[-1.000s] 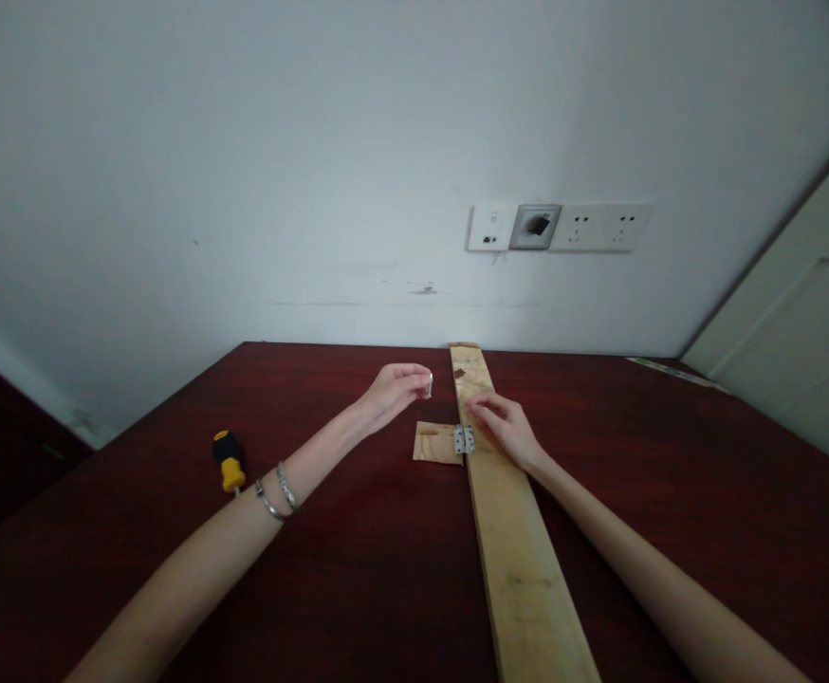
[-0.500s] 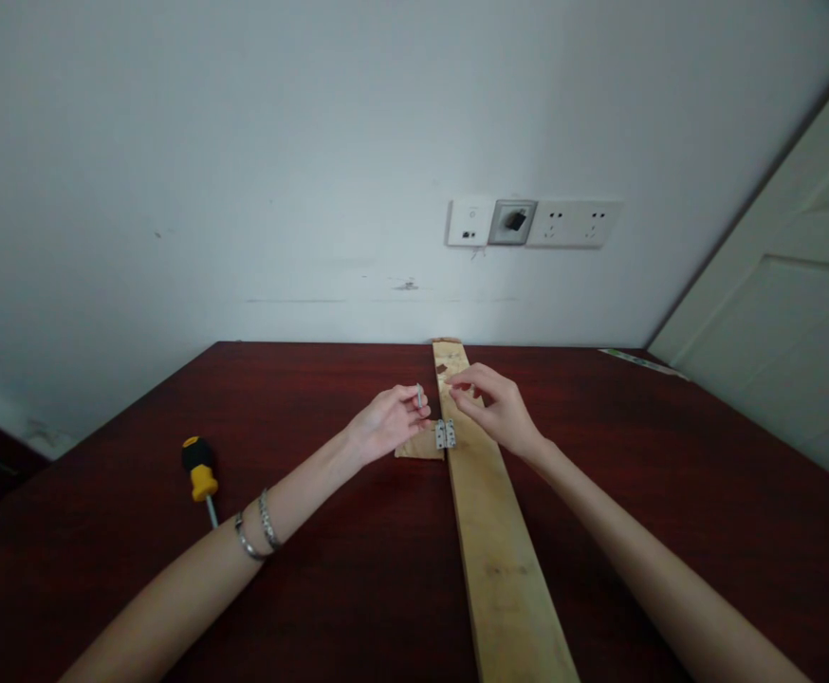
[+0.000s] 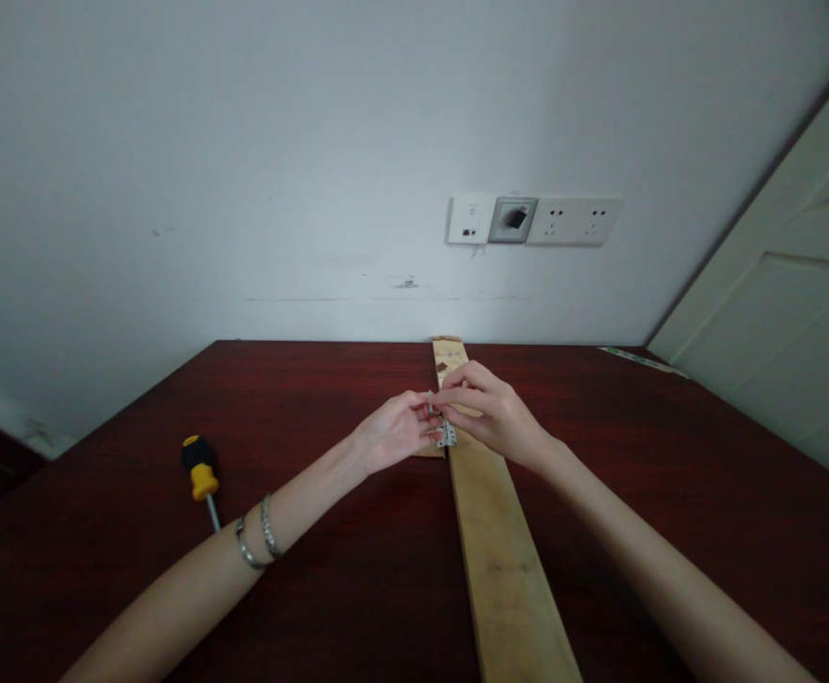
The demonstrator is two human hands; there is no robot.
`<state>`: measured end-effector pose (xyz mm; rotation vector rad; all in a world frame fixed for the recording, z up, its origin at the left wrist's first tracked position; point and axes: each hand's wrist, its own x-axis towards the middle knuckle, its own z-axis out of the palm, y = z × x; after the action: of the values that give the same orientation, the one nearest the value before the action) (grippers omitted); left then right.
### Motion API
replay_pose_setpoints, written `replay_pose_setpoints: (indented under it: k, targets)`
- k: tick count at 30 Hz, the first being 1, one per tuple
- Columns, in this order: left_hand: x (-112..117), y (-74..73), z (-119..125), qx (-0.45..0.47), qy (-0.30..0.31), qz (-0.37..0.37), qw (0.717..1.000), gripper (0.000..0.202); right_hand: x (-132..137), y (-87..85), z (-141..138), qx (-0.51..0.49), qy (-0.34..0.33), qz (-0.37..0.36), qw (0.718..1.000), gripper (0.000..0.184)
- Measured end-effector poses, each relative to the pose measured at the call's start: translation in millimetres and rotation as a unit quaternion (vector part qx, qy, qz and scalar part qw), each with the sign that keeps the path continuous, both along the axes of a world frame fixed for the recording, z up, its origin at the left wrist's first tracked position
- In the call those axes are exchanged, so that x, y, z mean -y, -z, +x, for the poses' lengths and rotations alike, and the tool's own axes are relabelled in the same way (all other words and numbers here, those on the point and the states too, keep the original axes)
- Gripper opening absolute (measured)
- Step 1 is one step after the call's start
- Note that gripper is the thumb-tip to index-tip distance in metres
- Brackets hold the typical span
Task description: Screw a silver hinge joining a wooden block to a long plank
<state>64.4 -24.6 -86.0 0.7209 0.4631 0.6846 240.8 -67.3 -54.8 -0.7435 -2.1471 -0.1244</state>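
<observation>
A small silver screw (image 3: 430,402) stands upright between the fingertips of both hands. My left hand (image 3: 395,434), palm up, pinches it from the left. From the right, my right hand (image 3: 484,410) brings thumb and fingers together at the same screw, touching it. Just below the fingertips a metal hinge (image 3: 449,434) lies at the left edge of a long wooden board (image 3: 504,560); the left fingers cover part of it. A brown flat piece (image 3: 430,452) beside the board shows only partly under the left hand.
To the left, a yellow and black screwdriver (image 3: 201,470) lies on the dark red tabletop (image 3: 301,398), its tip hidden by my left forearm. Wall sockets (image 3: 575,221) sit above the far edge. A thin printed strip (image 3: 642,361) lies at the back right, near a white door (image 3: 799,285).
My right hand has moved left and slightly down to meet the screw. My left hand has shifted a little right with it, and more of the hinge and brown piece is covered.
</observation>
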Motion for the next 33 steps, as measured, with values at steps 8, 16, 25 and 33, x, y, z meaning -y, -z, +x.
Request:
replay_pose_setpoints:
  k: [8, 16, 25, 33]
  targets:
    - [3, 4.8, 1, 0.006, 0.006, 0.022, 1.000, 0.011, -1, 2.5, -1, 0.021, 0.002, 0.022, 1.000, 0.018]
    - [-10, -1.4, -8, -0.057, 0.042, 0.177, 0.982, 0.030, -1, 1.2, -2, -0.057, -0.013, -0.006, 0.998, 0.014]
    - [-28, 14.3, -33, -0.469, 0.097, 0.622, 0.619, 0.090, -30, 42.6, 16, -0.288, 0.072, -0.221, 0.929, 0.013]
    - [-28, 36.3, -24, -0.472, 0.103, 0.650, 0.587, 0.096, -36, 65.5, 30, -0.340, 0.123, -0.288, 0.887, 0.020]
